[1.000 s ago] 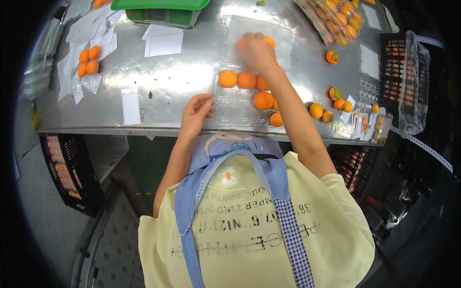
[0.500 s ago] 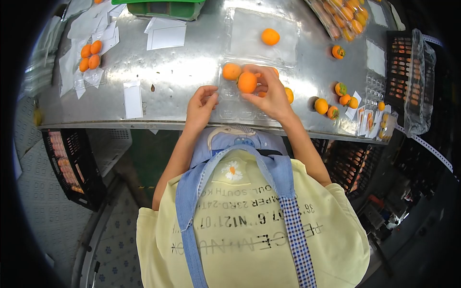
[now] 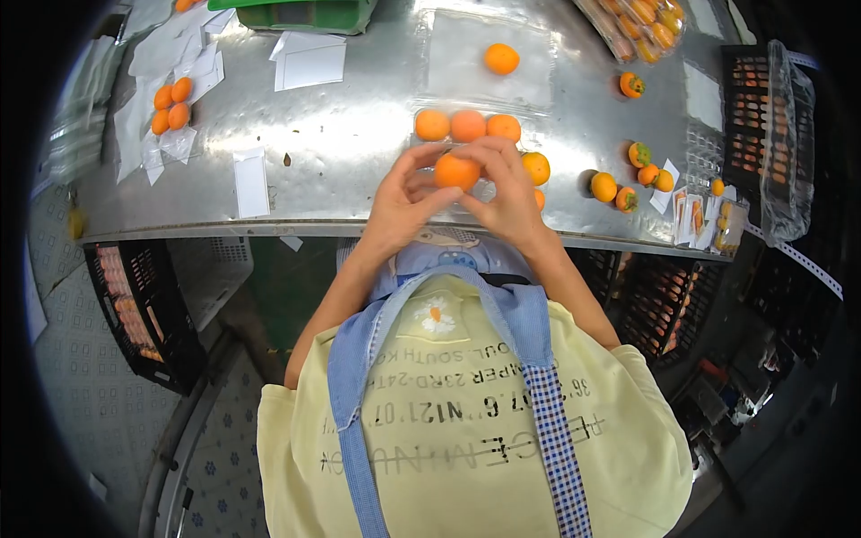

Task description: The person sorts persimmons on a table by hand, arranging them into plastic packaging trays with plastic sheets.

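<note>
An orange fruit (image 3: 457, 171) is held between my left hand (image 3: 403, 199) and my right hand (image 3: 508, 195), near the table's front edge. Fingers of both hands touch its sides. Beneath and beyond them lies a clear plastic tray (image 3: 421, 148), partly hidden by the hands. Three fruits, one of them an orange fruit (image 3: 467, 125), form its far row, and a yellower fruit (image 3: 535, 168) sits at its right side. Behind the row, a single fruit (image 3: 501, 59) rests on the tray's clear flat lid (image 3: 448, 67).
Loose persimmons (image 3: 604, 186) lie to the right, near small packets (image 3: 691, 218). Filled clear packs (image 3: 646, 27) stand at the back right. At left are four fruits (image 3: 178, 115), white cards (image 3: 251, 182) and a green-rimmed box (image 3: 309, 16). Crates (image 3: 143, 309) sit below.
My right hand has brought a fruit from the flat lid down towards the table's front edge. My left hand has moved right and closed on the same fruit.
</note>
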A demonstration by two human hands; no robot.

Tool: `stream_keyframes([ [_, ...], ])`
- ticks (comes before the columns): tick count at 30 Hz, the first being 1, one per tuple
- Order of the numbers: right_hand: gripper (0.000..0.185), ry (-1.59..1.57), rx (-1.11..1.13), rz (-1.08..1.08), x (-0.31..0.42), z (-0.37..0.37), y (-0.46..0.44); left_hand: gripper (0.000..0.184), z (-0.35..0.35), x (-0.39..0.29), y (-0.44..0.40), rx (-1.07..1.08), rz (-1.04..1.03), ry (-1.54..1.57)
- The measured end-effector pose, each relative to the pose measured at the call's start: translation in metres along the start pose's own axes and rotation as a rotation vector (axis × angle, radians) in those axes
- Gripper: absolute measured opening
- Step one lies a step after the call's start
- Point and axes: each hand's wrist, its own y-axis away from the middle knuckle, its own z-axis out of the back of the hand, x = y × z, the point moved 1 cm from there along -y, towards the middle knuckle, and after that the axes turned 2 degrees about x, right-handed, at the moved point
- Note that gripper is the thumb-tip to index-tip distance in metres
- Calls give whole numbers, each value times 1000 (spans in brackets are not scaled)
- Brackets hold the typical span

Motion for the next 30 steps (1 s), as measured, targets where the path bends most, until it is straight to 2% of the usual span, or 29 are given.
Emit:
stream_keyframes([
  [6, 60, -215, -16, -22, 23, 12, -6, 50, 9, 2, 3, 140, -7, 294],
  [9, 60, -194, 35, 71, 20, 17, -8, 49, 9, 5, 4, 145, -81, 319],
  [12, 58, -203, 73, 68, 17, 15, -7, 46, 9, 4, 4, 139, -86, 348],
  [18, 54, -214, 76, -22, 17, 9, -3, 39, 9, 5, 4, 66, 73, 292],
  [21, 53, -27, 91, 53, 10, 5, 4, 37, 8, 3, 4, 27, 239, 167],
  [24, 54, 79, 142, 92, 8, 1, 12, 38, 9, 12, 3, 45, 316, 20],
  [28, 51, 23, 182, -5, 6, 1, 22, 43, 7, 22, 6, 87, 270, -132],
  [30, 53, 31, 102, -89, -4, 8, 28, 43, 2, 15, 8, 53, 281, -167],
])
